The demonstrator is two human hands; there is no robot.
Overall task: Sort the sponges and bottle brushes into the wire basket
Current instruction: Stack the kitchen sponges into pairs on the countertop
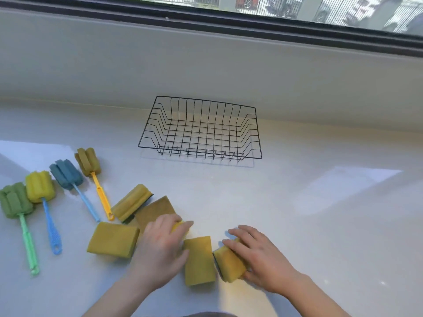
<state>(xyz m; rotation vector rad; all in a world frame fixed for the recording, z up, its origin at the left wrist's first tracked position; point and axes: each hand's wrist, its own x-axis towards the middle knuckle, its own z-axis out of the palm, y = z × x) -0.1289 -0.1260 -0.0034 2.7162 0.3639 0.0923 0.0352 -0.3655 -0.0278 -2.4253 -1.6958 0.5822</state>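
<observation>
A black wire basket stands with nothing in it at the back of the white counter. Several yellow sponges lie near the front. My left hand covers and grips one sponge, mostly hidden under the fingers. My right hand grips another sponge by its top and right end. One sponge lies loose between the hands. More sponges lie to the left. Several bottle brushes with foam heads, such as the green one and the blue-grey one, lie at the far left.
A brownish sponge or cloth lies behind my left hand. The counter runs back to a low grey wall under a window. Bright sun patches fall on the counter's left and right.
</observation>
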